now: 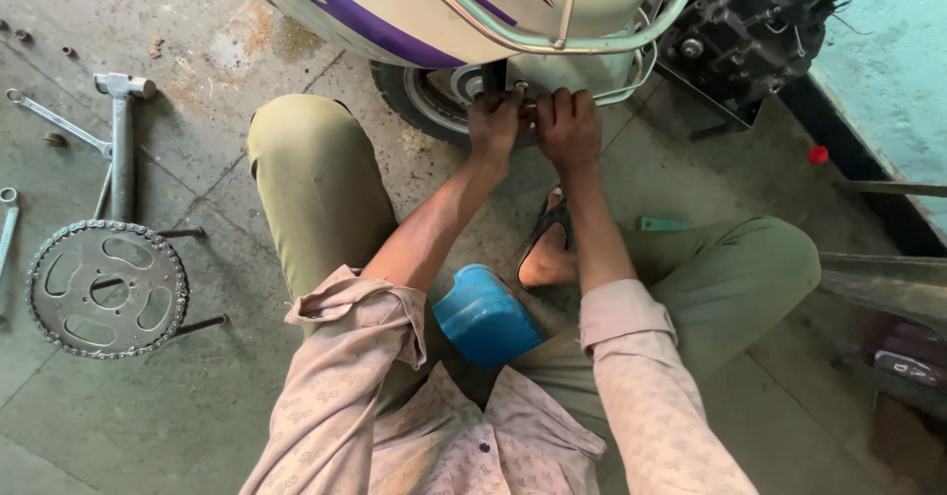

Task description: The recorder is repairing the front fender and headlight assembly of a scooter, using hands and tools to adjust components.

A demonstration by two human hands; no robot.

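I sit low on a blue stool [481, 316] in front of a scooter [434, 2] with a cream body and a purple stripe. Both hands reach to its rear wheel [424, 101]. My left hand [493, 122] and my right hand [569, 125] are closed side by side around a small part at the wheel hub, just under the chrome guard rail [582, 43]. What they grip is hidden by the fingers. The scooter's dark engine [750, 32] sits to the right of my hands.
A chain sprocket [107, 288] with a chain lies on the concrete floor at left, beside a metal T-handled wrench [122, 140], spanners [54, 120] and loose nuts. A small red cap [818, 155] lies at the teal wall. My sandalled foot [548, 244] rests between my knees.
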